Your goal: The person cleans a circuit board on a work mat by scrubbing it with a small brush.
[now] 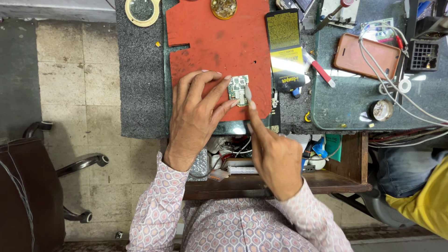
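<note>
Evenly bright from overhead, with soft, short shadows. Pale glare on the glossy green table (354, 100) at right. Sharp throughout the centre; slight wide-angle bending toward the edges.

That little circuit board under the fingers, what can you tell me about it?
The circuit board is small, roughly rectangular and greenish, studded with silvery metal parts. It lies flat near the right edge of a red mat on the workbench. The left hand steadies it with its fingertips at the board's left and lower edges. The right hand presses a thin grey tool against its right side.
</note>
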